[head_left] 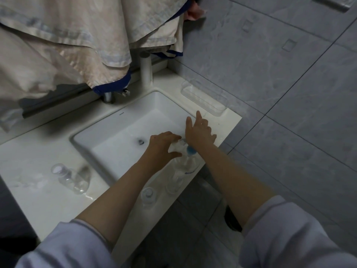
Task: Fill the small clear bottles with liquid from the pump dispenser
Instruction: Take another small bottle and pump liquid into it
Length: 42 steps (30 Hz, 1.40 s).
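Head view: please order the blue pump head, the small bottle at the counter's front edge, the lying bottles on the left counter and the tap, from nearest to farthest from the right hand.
From the right hand:
1. Blue pump head, just below the wrist.
2. Small bottle, front edge, lower left.
3. Tap and lying bottles, far left: too close to call.

Home bathroom, white sink (pixel 116 120), tiled wall (pixel 289 74)

white sink (pixel 119 120), blue pump collar (pixel 191 150), grey tiles (pixel 280 74)
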Available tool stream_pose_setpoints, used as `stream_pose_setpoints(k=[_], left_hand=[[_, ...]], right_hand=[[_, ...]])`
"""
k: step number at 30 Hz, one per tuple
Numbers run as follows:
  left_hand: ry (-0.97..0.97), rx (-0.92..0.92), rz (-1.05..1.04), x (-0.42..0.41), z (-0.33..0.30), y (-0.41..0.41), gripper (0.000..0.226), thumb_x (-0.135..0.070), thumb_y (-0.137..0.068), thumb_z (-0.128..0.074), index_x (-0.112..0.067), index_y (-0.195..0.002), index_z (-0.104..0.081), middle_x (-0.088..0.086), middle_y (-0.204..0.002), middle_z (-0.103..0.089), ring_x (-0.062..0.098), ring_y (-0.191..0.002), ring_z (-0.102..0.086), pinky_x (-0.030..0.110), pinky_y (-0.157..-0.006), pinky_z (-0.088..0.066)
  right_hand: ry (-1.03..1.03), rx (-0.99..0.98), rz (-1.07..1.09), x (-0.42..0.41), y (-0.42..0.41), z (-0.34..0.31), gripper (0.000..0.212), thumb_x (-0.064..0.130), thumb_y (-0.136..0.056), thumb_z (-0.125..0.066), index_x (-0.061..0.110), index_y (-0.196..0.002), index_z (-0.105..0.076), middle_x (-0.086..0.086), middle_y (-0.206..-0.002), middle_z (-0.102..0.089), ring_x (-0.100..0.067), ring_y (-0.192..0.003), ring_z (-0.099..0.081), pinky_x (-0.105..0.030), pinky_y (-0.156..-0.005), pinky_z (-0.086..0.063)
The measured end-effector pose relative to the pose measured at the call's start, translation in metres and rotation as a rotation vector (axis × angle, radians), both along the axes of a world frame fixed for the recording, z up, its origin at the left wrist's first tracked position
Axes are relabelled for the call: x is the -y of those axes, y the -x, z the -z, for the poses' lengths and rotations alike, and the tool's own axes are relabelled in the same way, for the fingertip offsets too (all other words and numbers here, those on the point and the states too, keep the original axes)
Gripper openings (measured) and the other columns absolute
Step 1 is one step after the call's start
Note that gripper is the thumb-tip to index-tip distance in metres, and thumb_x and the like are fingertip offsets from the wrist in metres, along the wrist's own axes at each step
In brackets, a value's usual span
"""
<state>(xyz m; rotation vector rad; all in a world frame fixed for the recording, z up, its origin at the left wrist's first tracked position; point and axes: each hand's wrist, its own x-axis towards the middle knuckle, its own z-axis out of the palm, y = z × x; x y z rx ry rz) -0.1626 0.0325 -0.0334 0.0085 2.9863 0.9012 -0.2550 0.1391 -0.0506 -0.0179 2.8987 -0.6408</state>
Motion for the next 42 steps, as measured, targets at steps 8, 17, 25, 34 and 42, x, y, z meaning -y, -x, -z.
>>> stream_pose_setpoints(k=[8,17,25,34,42], left_hand=[[0.016,-0.010,-0.005,0.001,0.007,0.002,0.049,-0.036,-0.082,-0.066,-0.018,-0.126,-0.055,0.003,-0.129,-0.056,0.017,-0.120,-0.050,0.028,-0.104,-0.030],[0.024,-0.004,-0.013,0.001,0.005,0.005,0.051,-0.037,-0.083,-0.064,-0.016,-0.129,-0.052,0.003,-0.132,-0.055,0.016,-0.121,-0.050,0.027,-0.110,-0.029],[0.033,-0.079,0.029,0.005,0.006,0.000,0.048,-0.034,-0.081,-0.067,-0.014,-0.124,-0.057,0.005,-0.124,-0.061,0.017,-0.114,-0.055,0.030,-0.103,-0.035],[0.057,-0.066,0.024,0.002,0.003,0.001,0.051,-0.038,-0.082,-0.065,-0.018,-0.127,-0.054,0.002,-0.129,-0.057,0.016,-0.119,-0.052,0.034,-0.108,-0.031],[0.007,-0.078,0.012,0.005,0.013,0.000,0.050,-0.036,-0.078,-0.070,-0.019,-0.124,-0.057,0.001,-0.124,-0.060,0.018,-0.116,-0.054,0.038,-0.106,-0.034]], right_hand=[[-0.036,0.002,0.019,-0.001,-0.005,0.004,0.059,0.052,-0.099,-0.010,0.027,-0.152,0.000,-0.006,-0.158,-0.015,-0.030,-0.142,-0.020,-0.060,-0.113,-0.005],[0.036,-0.023,0.011,0.000,0.001,-0.002,0.061,0.055,-0.098,-0.012,0.029,-0.151,0.001,-0.006,-0.157,-0.016,-0.032,-0.141,-0.022,-0.059,-0.112,-0.009],[0.004,0.009,0.031,-0.001,-0.006,0.003,0.060,0.051,-0.099,-0.010,0.027,-0.151,0.004,-0.008,-0.157,-0.016,-0.031,-0.141,-0.021,-0.059,-0.114,-0.005],[0.049,0.027,0.044,-0.002,-0.003,-0.005,0.062,0.055,-0.098,-0.011,0.028,-0.151,0.006,-0.008,-0.157,-0.015,-0.032,-0.140,-0.023,-0.059,-0.113,-0.010],[0.044,0.088,0.037,-0.001,-0.003,-0.002,0.061,0.053,-0.099,-0.011,0.028,-0.151,0.009,-0.008,-0.158,-0.012,-0.032,-0.141,-0.022,-0.059,-0.113,-0.010]])
